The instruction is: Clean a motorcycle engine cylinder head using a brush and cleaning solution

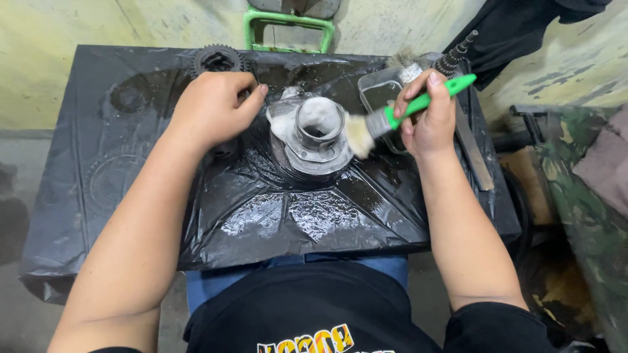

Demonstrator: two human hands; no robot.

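the metal part [315, 134], a grey flanged tube, stands upright on the wet black sheet [261, 216]. the right hand [428, 117], just right of the part, is closed around a green brush [409, 111], whose pale bristles touch the part's right side. the left hand [212, 108], just left of the part, is curled, fingertips at the part's edge. a gear [217, 60] lies beyond the part to the left, a tray [379, 91] to the right.

left hand [210, 108]: palm down, fingers curled shut, forearm angled in from lower left
right hand [428, 114]: fisted grip, thumb on top, forearm rising from lower right
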